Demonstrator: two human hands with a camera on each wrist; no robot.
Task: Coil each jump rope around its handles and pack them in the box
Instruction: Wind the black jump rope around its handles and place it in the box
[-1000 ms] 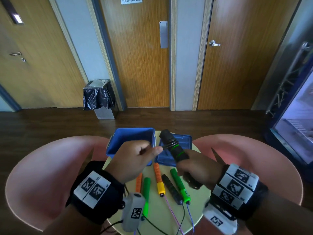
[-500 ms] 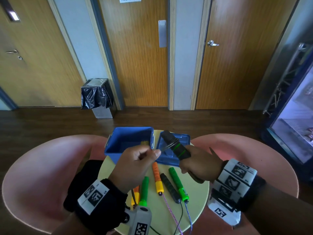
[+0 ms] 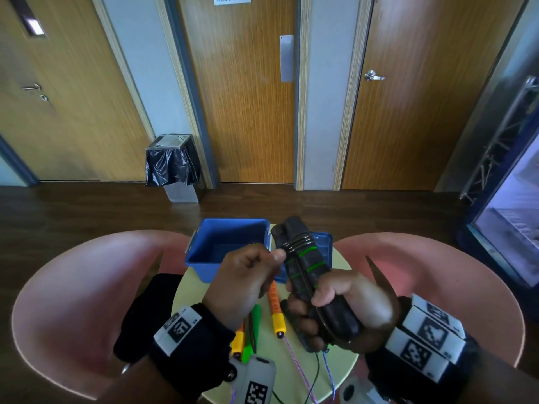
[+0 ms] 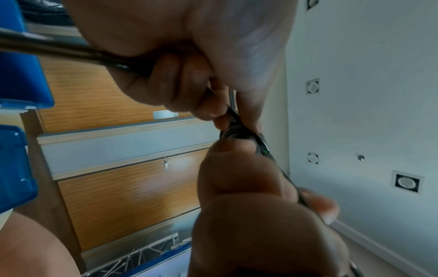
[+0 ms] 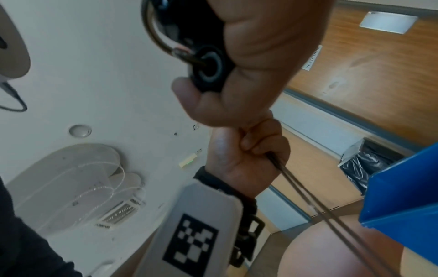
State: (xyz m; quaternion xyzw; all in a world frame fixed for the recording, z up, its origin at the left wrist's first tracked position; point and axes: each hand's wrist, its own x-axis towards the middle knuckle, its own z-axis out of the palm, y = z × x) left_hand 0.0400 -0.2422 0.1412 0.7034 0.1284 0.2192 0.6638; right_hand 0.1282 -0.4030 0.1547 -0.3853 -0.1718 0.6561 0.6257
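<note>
Between the two hands, above the worktop [image 3: 267, 357], sits a pair of black handles [image 3: 303, 266] held side by side. The right hand [image 3: 338, 304] has its fingers wrapped round their lower half, thumb across the front. A few turns of thin dark cord [image 3: 297, 239] already ring the handles just beyond those fingers. The left hand [image 3: 245, 284] pinches that cord between thumb and forefinger, right beside the wraps, the other fingers curled in; the wrist views show the cord running on out of the fist toward the box [image 3: 230, 249].

The cord looks thin, smooth and springy, so it probably wants to uncoil if tension drops; pinching it close to the last turn seems wise. The handles look ribbed and grippy, light enough for one hand, best held low to leave the upper part free for winding.

Below the fingers, orange [image 3: 275, 310] and green [image 3: 253, 328] handles lie on the worktop, their cords trailing off its near edge. The box stands open just past the left fingers.
</note>
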